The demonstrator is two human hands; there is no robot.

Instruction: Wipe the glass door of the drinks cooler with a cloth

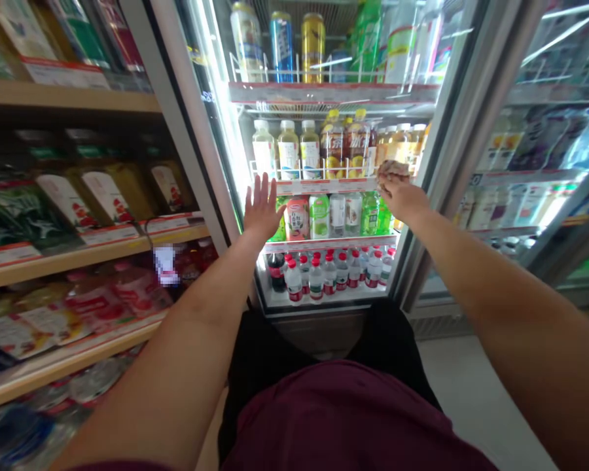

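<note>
An open drinks fridge stands before me, its shelves packed with bottles and cans. My left hand is open, fingers spread, raised near the left end of the middle shelf by a pink-labelled bottle. My right hand is closed around a crumpled beige cloth, pressed at the right end of the same shelf's front rail, just below tea bottles. Small water bottles with red caps fill the bottom shelf.
Wooden shelves with packaged snacks and bottles run along the left. The fridge's glass door hangs open on the right, with another glass-fronted cooler beyond it. Pale floor lies at the lower right.
</note>
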